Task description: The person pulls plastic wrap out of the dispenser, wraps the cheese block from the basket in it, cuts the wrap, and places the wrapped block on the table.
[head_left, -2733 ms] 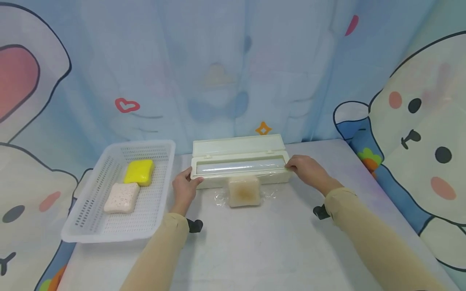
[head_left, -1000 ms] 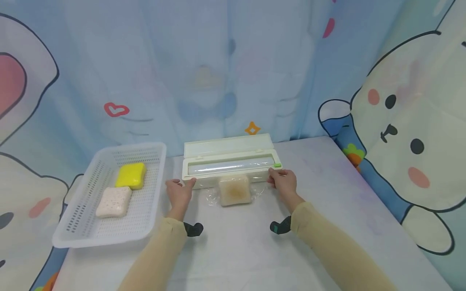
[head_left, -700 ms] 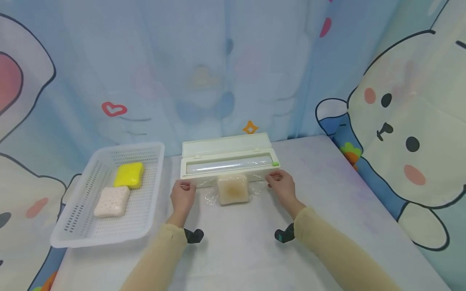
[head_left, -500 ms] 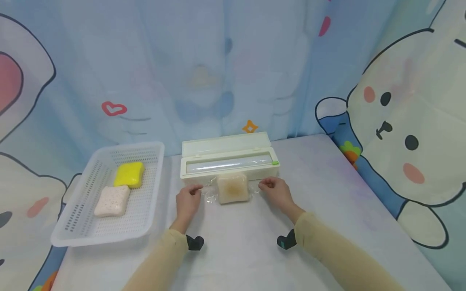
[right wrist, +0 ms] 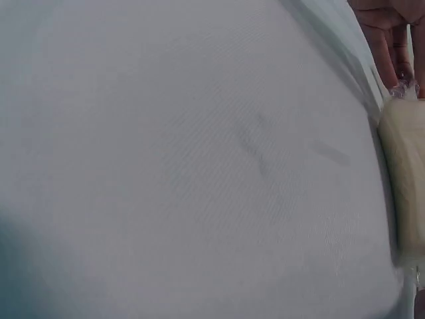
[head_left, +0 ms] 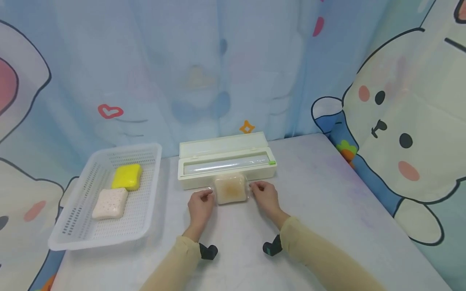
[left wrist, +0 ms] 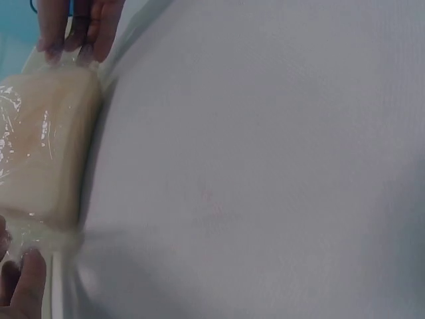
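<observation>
Showing, at far left on the table [head_left: 327,202], a white perforated basket [head_left: 137,214], containing a yellow block [head_left: 126,177] and, nearer the front edge, a speckled pale block [head_left: 110,203]. Next, extending the left forearm forward from the bottom edge and angling it inward, with a beige sleeve ending at the wrist and a black wrist mount [head_left: 208,252] on the inner side. Turning the back of the left hand [head_left: 201,208] upward, curling its fingers and pinching the gathered clear film [left wrist: 33,232] at the left end of the wrapped bar [head_left: 230,190]. At centre, locating the wrapped bar between both hands, directly in front of a cream dispenser box [head_left: 196,182]; leaving contact between bar and box undetermined. Displaying the box lid [head_left: 223,144] tilted back, exposing a film roll [head_left: 225,164], with a green slider [head_left: 272,162] near the right end. Further right, pinching the opposite film end with the curled fingers of the right hand [head_left: 267,199], pointing them inward and running the right forearm diagonally from the lower right. At far right, displaying a printed rabbit [head_left: 433,133] on the backdrop.
</observation>
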`<state>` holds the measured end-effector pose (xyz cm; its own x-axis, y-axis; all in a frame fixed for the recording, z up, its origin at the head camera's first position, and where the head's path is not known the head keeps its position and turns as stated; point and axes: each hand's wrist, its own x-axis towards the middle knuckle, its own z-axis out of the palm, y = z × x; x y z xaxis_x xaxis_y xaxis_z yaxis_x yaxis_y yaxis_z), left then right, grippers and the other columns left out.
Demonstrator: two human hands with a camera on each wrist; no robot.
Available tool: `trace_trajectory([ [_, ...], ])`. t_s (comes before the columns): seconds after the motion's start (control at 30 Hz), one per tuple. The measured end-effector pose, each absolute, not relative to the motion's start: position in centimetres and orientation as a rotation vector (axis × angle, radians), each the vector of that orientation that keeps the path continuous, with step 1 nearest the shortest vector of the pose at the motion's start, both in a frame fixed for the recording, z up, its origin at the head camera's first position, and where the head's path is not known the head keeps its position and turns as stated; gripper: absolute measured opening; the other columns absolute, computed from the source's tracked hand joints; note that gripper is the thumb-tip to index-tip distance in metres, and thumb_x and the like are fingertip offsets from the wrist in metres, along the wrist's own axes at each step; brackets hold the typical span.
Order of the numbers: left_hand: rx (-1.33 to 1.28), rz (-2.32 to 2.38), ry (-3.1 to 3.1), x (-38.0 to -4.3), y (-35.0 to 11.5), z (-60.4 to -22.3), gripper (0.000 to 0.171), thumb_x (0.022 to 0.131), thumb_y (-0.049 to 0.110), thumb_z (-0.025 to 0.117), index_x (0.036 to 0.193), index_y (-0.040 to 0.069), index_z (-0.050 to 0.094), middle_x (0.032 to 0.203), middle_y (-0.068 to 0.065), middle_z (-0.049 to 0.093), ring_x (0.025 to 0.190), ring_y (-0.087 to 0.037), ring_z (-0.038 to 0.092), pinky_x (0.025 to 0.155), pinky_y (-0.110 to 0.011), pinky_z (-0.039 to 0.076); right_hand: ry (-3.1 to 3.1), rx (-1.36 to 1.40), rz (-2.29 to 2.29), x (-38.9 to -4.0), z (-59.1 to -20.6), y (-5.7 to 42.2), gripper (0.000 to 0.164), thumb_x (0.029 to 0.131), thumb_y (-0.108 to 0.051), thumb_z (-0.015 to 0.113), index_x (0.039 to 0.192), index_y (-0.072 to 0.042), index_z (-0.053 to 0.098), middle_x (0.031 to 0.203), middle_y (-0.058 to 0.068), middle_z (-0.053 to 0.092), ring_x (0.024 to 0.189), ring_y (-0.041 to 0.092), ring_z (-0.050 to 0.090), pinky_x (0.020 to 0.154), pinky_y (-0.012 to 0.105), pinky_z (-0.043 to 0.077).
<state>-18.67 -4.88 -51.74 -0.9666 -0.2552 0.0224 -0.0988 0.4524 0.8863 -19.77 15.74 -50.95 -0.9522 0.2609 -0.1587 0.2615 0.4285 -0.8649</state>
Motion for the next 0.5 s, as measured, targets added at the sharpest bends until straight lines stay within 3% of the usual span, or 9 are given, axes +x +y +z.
trace_trajectory([
  [0.1, 0.363, -1.61, -2.443, -18.8, -4.2, -51.7, 0.021, 0.091, 0.006, 0.066, 0.108, -0.001, 0.074, 0.114, -0.02, 0.065, 0.103, -0.032, 0.068, 0.091, -0.044, 0.058, 2.654, 0.537, -1.72, -20.0, -51.1, 15.2, 0.024, 0.102, -0.016, 0.06, 0.115, 0.002, 0.068, 0.108, 0.017, 0.068, 0.096, 0.024, 0.062, 0.078, 0.026, 0.053],
  [0.2, 0.387, -1.667, -2.376, -18.9, -3.6, -51.6, 0.031, 0.093, 0.008, 0.064, 0.121, -0.004, 0.068, 0.124, -0.024, 0.063, 0.105, -0.035, 0.07, 0.089, -0.045, 0.06, 2.589, 0.597, -1.853, -20.3, -51.2, 14.5, 0.023, 0.1, -0.011, 0.06, 0.118, 0.001, 0.066, 0.114, 0.018, 0.066, 0.101, 0.025, 0.063, 0.083, 0.027, 0.054],
  [0.3, 0.4, -1.679, -2.384, -18.8, -3.2, -51.5, 0.037, 0.097, 0.011, 0.061, 0.132, 0.0, 0.064, 0.131, -0.022, 0.066, 0.11, -0.035, 0.07, 0.092, -0.046, 0.06, 2.521, 0.617, -1.929, -20.4, -51.2, 13.9, 0.025, 0.1, -0.01, 0.06, 0.122, 0.001, 0.064, 0.123, 0.018, 0.065, 0.109, 0.027, 0.064, 0.091, 0.031, 0.057],
  [0.5, 0.375, -1.621, -2.435, -18.7, -2.6, -51.1, 0.031, 0.099, 0.011, 0.061, 0.128, 0.006, 0.07, 0.124, -0.015, 0.073, 0.115, -0.032, 0.069, 0.097, -0.047, 0.057, 2.554, 0.56, -1.919, -20.1, -51.2, 13.3, 0.024, 0.099, -0.01, 0.064, 0.12, 0.0, 0.07, 0.121, 0.019, 0.071, 0.113, 0.03, 0.065, 0.098, 0.04, 0.056],
])
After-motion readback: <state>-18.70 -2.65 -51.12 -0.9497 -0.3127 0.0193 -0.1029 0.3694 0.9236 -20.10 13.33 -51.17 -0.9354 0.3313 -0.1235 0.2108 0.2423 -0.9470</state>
